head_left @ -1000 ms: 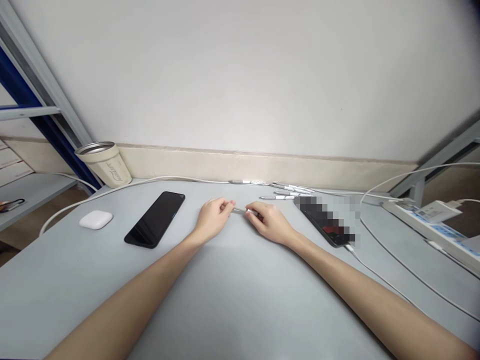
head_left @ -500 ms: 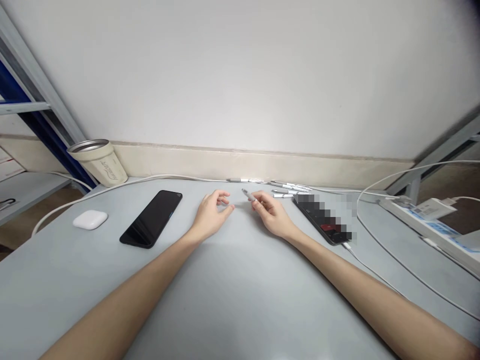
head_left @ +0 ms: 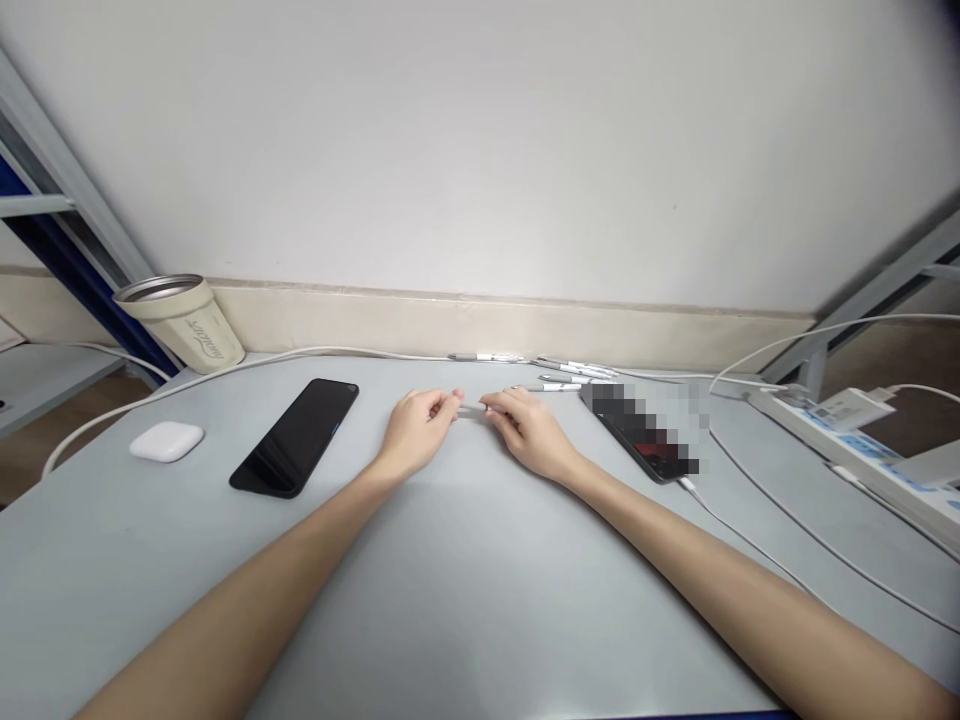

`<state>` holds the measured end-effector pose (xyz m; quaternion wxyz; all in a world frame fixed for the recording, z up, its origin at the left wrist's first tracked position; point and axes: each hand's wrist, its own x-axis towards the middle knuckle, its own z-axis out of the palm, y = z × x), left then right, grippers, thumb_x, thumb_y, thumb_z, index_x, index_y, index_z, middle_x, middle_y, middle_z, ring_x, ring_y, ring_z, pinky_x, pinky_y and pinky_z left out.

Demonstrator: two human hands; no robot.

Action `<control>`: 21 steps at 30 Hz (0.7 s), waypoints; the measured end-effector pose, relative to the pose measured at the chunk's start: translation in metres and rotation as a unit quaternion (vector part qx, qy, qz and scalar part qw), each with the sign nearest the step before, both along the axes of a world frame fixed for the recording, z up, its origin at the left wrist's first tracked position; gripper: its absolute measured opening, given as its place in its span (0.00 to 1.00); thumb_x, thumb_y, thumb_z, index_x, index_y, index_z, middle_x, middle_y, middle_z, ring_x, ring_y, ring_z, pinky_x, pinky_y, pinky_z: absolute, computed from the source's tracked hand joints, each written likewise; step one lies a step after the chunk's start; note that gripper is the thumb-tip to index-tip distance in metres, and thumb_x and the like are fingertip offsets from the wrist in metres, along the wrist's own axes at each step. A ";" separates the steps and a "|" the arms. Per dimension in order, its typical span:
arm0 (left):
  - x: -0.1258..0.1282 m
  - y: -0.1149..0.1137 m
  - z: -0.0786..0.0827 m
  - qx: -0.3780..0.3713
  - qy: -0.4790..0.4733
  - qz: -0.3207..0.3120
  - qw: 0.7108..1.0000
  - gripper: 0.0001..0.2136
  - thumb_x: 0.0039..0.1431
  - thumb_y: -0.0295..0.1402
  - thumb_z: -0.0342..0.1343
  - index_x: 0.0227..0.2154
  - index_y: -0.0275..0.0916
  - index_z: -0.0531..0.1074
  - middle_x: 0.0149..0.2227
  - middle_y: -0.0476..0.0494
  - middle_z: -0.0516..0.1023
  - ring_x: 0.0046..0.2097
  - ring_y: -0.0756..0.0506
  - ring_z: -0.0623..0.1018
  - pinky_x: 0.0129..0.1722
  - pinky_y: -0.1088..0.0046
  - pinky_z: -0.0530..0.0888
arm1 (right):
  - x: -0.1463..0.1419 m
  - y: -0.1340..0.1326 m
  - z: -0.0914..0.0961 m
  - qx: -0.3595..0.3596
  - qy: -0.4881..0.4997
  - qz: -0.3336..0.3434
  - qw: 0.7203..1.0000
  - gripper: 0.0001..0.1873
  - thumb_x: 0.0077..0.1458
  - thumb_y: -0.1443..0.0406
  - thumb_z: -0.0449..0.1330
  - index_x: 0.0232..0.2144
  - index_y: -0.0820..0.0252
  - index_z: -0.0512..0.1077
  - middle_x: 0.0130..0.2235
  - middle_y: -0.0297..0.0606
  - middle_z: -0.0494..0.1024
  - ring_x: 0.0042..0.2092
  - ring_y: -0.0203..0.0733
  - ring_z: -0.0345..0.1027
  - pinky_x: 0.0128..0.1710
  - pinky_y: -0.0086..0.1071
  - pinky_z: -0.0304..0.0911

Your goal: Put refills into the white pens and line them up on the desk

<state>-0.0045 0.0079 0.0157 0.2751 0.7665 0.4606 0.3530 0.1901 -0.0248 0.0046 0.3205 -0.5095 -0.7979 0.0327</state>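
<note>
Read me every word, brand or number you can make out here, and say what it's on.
Cup: script lettering on its side, too blurred to read.
Power strip: blue markings, too small to read.
Charger: any print too small to read.
Nothing can be quoted.

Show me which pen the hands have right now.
It's the pen held between the left hand and right hand, pinched by both. The other pens lie untouched in a group along the far edge of the desk.
</note>
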 end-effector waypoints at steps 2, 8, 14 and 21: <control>0.000 0.001 -0.002 0.015 0.024 -0.001 1.000 0.22 0.62 0.47 0.40 0.20 0.40 0.66 0.24 0.48 0.73 0.35 0.46 0.71 0.36 0.70 0.66 | -0.001 0.000 -0.001 -0.003 -0.021 0.006 1.000 0.14 0.63 0.63 0.48 0.44 0.57 0.71 0.33 0.41 0.74 0.38 0.43 0.65 0.41 0.36 0.60; -0.002 0.004 -0.007 0.068 0.020 -0.034 0.997 0.09 0.59 0.38 0.48 0.35 0.41 0.71 0.38 0.46 0.76 0.41 0.45 0.71 0.40 0.70 0.67 | 0.001 0.001 -0.004 -0.004 -0.011 -0.013 1.000 0.12 0.62 0.63 0.50 0.43 0.58 0.72 0.37 0.41 0.77 0.40 0.43 0.69 0.40 0.35 0.62; 0.000 0.001 -0.006 0.035 0.032 -0.003 0.999 0.14 0.61 0.43 0.45 0.32 0.41 0.72 0.31 0.47 0.76 0.38 0.45 0.72 0.37 0.69 0.67 | -0.001 0.000 -0.003 -0.004 -0.023 -0.019 1.000 0.11 0.62 0.62 0.51 0.40 0.59 0.72 0.36 0.41 0.77 0.38 0.43 0.69 0.37 0.34 0.61; 0.000 0.002 -0.006 0.040 0.027 -0.031 0.998 0.10 0.60 0.38 0.47 0.35 0.41 0.72 0.34 0.46 0.75 0.38 0.45 0.72 0.38 0.70 0.67 | -0.001 -0.003 -0.001 -0.028 -0.033 -0.022 0.999 0.12 0.62 0.61 0.50 0.39 0.57 0.72 0.36 0.39 0.78 0.35 0.40 0.69 0.33 0.31 0.58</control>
